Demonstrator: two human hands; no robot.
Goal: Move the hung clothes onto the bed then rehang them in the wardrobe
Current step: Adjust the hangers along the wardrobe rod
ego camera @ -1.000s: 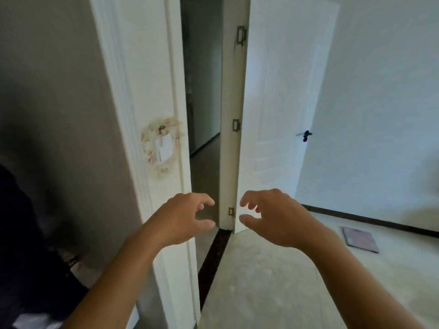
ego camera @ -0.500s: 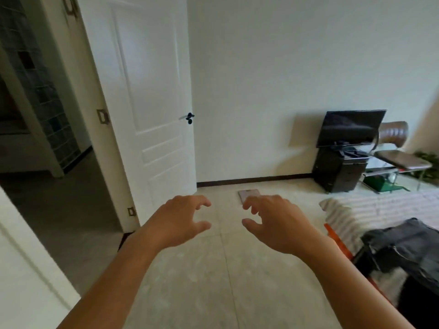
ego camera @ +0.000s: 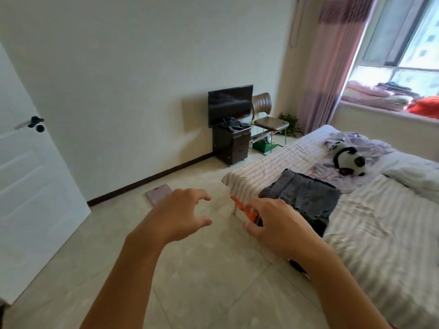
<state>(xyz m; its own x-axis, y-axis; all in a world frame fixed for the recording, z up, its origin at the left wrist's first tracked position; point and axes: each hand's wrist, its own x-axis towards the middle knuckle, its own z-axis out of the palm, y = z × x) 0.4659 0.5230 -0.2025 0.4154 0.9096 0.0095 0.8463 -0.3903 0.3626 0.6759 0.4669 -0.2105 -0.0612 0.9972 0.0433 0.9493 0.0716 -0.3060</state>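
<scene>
Both hands are held out in front of the body, above the tiled floor (ego camera: 202,269), with bare forearms stretched forward. The left hand (ego camera: 180,216) is held palm down, its fingers spread and loosely curled, and nothing is grasped in it. The right hand (ego camera: 273,225) is posed the same way, fingers loosely bent and released, with nothing held; it is seen in front of the near corner of the bed (ego camera: 380,233).

A dark grey garment (ego camera: 301,198) is laid flat on the striped sheet near that corner, with its near edge hanging over the side of the bed. An orange strip (ego camera: 244,207) shows at the bed's edge just beyond the right hand. Farther up the bed, a lilac garment (ego camera: 351,143) is spread in a crumpled heap, and a panda toy (ego camera: 349,159) is lying on it.

Against the far wall a television (ego camera: 230,104) is set on a dark cabinet (ego camera: 231,144), with a brown chair (ego camera: 267,115) beside it. A white door (ego camera: 28,186) is seen at the left.
</scene>
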